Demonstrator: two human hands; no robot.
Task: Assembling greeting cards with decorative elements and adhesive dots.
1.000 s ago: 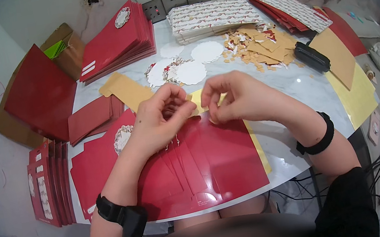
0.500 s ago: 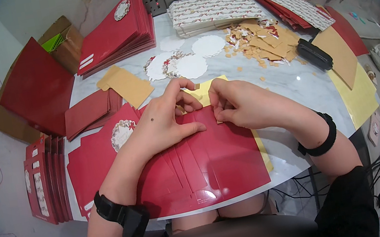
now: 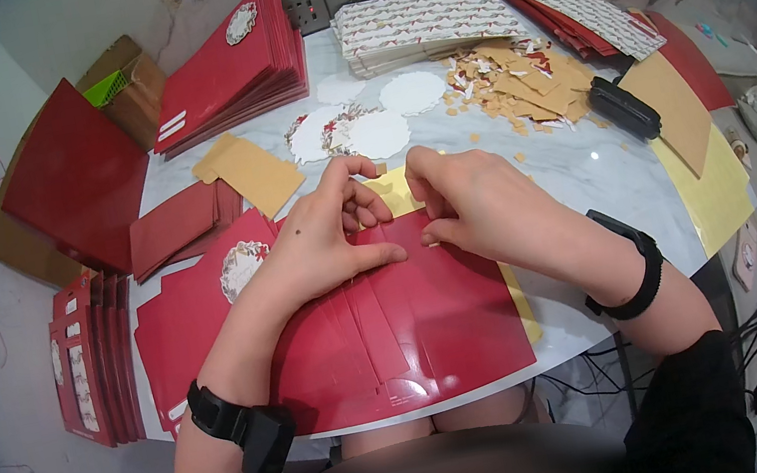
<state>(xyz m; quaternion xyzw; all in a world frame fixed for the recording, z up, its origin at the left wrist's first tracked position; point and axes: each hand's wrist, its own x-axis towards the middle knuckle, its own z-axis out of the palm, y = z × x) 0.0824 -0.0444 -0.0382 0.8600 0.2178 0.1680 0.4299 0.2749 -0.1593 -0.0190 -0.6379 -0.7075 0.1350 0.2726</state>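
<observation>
A glossy red card sheet (image 3: 470, 322) lies near the table's front edge, over other red sheets and a yellow sheet (image 3: 399, 194). My left hand (image 3: 322, 231) rests at its upper edge, fingers curled there and thumb pressed on the red surface. A small tan scrap (image 3: 381, 169) shows by its index fingertip. My right hand (image 3: 467, 190) is closed in a pinch at the same edge, just right of the left thumb. What lies between its fingertips is mostly hidden; a tiny pale bit shows below the thumb.
Red folder stacks (image 3: 218, 72) stand at the back left, patterned white boards (image 3: 422, 21) behind. Torn tan scraps (image 3: 525, 89) are heaped beside white round labels (image 3: 381, 133). A black stapler-like object (image 3: 624, 107) lies right. Upright red boxes (image 3: 97, 362) stand left.
My right hand has shifted slightly up and left, its thumb lifting a little. The tan strip under its fingertips is now barely visible. My left hand has hardly moved.
</observation>
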